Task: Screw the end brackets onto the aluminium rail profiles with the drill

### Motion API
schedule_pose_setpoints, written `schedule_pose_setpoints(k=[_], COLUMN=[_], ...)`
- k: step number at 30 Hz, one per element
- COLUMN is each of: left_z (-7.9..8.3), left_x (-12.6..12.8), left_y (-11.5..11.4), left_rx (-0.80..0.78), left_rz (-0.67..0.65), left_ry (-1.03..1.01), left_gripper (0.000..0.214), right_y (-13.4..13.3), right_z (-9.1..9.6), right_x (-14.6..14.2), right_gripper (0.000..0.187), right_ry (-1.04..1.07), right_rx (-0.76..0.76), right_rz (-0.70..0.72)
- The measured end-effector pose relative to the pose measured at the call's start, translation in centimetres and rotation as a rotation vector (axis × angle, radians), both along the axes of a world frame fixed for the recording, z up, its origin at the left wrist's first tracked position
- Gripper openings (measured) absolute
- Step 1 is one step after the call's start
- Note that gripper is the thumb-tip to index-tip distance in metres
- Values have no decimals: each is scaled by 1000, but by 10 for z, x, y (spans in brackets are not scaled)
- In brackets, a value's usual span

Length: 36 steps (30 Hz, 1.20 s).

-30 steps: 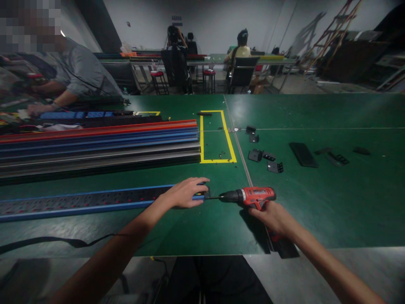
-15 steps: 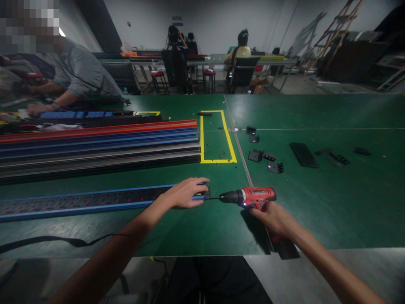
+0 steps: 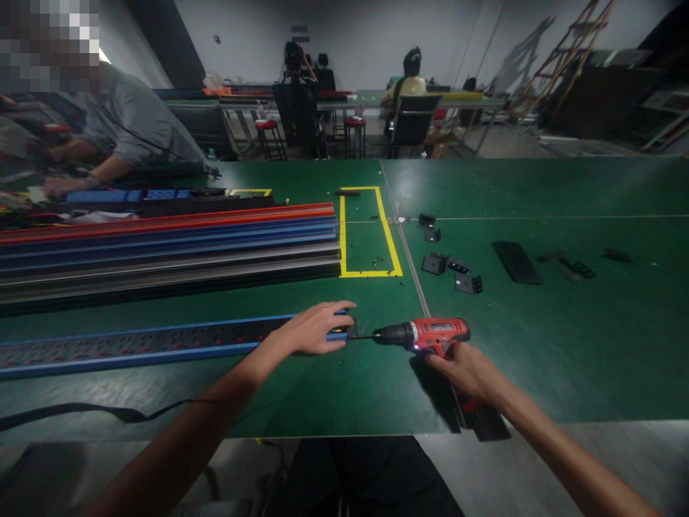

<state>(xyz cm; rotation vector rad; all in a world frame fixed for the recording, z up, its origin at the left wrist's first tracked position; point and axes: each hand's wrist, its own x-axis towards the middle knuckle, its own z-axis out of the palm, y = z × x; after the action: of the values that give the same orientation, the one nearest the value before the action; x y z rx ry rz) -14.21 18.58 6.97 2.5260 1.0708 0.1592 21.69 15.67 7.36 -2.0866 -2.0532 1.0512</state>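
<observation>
A long blue-edged power strip (image 3: 134,345) lies along the near side of the green table (image 3: 538,345). My left hand (image 3: 315,329) rests over its right end, fingers curled down on it. My right hand (image 3: 466,370) grips the handle of a red cordless drill (image 3: 430,335), held level. The drill's bit points left and meets the strip's end cap beside my left fingertips. A small light glows under the drill's body.
A stack of long red, blue and grey strips (image 3: 161,244) fills the left middle. A yellow tape rectangle (image 3: 369,233) marks the centre. Small black parts (image 3: 452,269) and a flat black plate (image 3: 515,262) lie to the right. A person in grey (image 3: 123,126) works at far left; others sit behind.
The drill's small light came on after the earliest frame. Both hands and the drill stay in place.
</observation>
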Motion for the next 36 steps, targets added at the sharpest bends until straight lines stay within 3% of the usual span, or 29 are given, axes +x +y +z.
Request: schedule_pose_setpoints(k=[11, 14, 17, 22, 28, 36], left_z=[-4, -2, 0, -5, -19, -29], left_x=[-1, -2, 1, 22, 56, 79], left_y=[0, 1, 8, 36, 85, 118], left_rx=[-8, -51, -85, -6, 243, 243], left_rz=[8, 43, 141, 318, 385, 364], left_ry=[-16, -108, -237, -168, 52, 96], left_gripper=[38, 50, 39, 30, 27, 34], right_y=[-1, -1, -2, 0, -1, -22], right_z=[0, 0, 0, -2, 0, -17], right_x=[0, 0, 1, 5, 17, 46], right_gripper=[31, 31, 28, 25, 22, 27], right_ry=[19, 48, 72, 124, 106, 134], right_rx=[-12, -8, -6, -15, -21, -53], right_rz=[-23, -25, -45, -37, -72, -211])
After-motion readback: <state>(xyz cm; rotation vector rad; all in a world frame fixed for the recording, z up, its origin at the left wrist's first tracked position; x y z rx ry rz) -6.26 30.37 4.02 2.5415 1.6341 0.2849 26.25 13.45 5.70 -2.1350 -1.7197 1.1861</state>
